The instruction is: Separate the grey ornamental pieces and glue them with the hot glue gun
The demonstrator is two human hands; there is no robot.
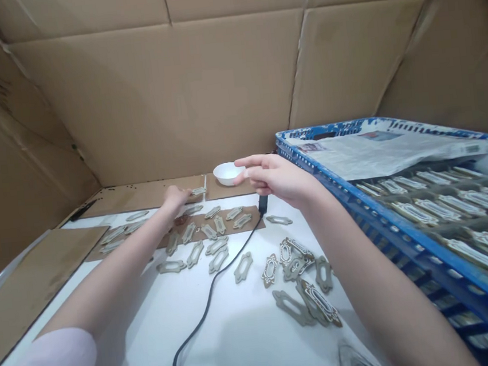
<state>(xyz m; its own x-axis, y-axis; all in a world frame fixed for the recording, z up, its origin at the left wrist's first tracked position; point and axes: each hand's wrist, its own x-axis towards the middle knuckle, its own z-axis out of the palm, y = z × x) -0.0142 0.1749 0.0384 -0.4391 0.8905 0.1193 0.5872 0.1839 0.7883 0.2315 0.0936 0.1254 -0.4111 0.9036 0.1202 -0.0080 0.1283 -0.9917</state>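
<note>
While stretched to twelve o'clock, left hand (176, 196) pinching one flat grey-beige ornate frame-shaped plate (199, 191) at row's end, keeping spacing. Right hand (275, 177) clenched round black corded tool (263, 204), fingers towards small white bowl (228, 173); loose plates heaped at five o'clock.

Left hand (175, 197) on plate (199, 191), right hand (274, 178) gripping tool (263, 204).

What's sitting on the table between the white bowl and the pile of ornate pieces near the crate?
In the head view, between the white bowl and the pile of ornate pieces lie the right hand holding a corded black tool, and one loose flat piece.
</note>
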